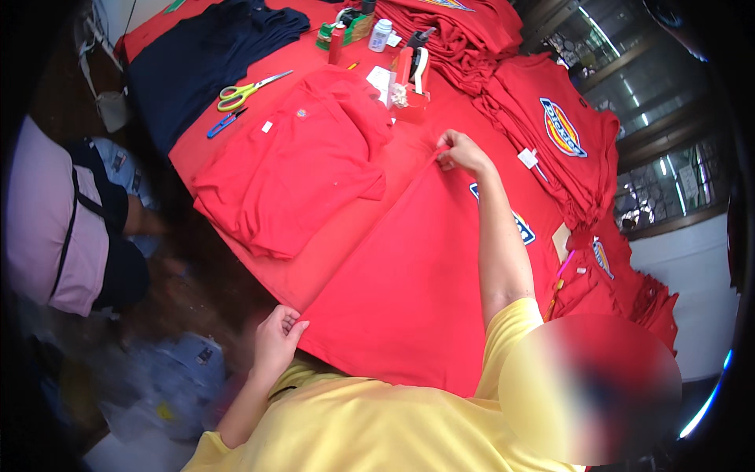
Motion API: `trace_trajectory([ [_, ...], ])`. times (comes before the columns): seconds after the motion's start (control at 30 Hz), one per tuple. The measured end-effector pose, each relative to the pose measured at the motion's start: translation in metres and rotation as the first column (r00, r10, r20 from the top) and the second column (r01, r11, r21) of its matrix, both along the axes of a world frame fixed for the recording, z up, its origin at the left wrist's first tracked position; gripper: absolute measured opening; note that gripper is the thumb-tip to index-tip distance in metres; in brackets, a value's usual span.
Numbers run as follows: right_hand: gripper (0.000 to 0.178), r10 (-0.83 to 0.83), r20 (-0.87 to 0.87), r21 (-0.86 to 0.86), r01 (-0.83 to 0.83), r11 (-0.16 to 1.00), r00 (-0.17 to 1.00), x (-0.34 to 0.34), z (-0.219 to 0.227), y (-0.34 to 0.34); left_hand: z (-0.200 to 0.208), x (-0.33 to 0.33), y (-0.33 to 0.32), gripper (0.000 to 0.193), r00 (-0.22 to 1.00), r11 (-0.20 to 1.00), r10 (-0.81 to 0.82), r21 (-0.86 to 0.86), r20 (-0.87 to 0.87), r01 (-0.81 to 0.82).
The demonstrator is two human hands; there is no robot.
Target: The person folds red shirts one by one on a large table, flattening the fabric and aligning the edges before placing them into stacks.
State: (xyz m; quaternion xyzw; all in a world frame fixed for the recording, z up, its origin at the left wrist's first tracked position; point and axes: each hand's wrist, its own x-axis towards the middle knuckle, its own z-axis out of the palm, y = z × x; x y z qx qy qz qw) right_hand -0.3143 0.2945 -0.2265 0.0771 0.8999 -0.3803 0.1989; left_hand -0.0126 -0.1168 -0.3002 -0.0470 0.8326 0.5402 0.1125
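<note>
A red T-shirt (401, 291) lies spread on the table in front of me, one straight edge running diagonally between my hands. Close to my body, my left hand (277, 340) pinches the lower end of that edge between thumb and fingers. My right hand (462, 153) is farther out, its fingers closed on the upper end. Under my right forearm a large printed emblem (515, 224) on red cloth is partly covered. A second red shirt (295, 169), loosely laid out with a small badge and white label, lies to the left of the edge.
Beyond are yellow-green scissors (234, 96), blue thread snips (223, 124), a white bottle (381, 36), a green tape dispenser (334, 35) and a red one (415, 102). Navy cloth (189, 71) lies far left, piled red shirts (543, 110) right. A person (55, 220) and plastic bags (173, 385) are left.
</note>
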Motion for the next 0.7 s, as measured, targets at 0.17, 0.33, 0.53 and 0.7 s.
trace_trajectory([
  [0.17,0.015,0.000,0.067,-0.166,0.011,0.986,0.998,0.007,-0.011,0.005,0.003,-0.004,0.002,0.019,0.999,0.999,0.032,0.011,0.022,-0.033],
  [0.33,0.013,0.208,-0.481,0.406,0.006,0.914,0.851,-0.003,-0.049,0.006,-0.007,0.002,-0.004,0.016,0.987,0.990,0.075,0.105,0.141,-0.090],
  [0.53,0.021,-0.078,-0.582,0.377,0.353,0.856,0.810,0.003,-0.063,-0.032,-0.014,0.005,-0.010,0.014,0.971,0.989,0.087,0.099,0.223,-0.111],
  [0.7,0.041,-0.400,-0.512,-0.373,0.223,0.901,0.760,0.065,-0.046,0.002,-0.004,-0.001,-0.010,0.012,0.997,0.997,0.071,0.002,-0.002,-0.071],
])
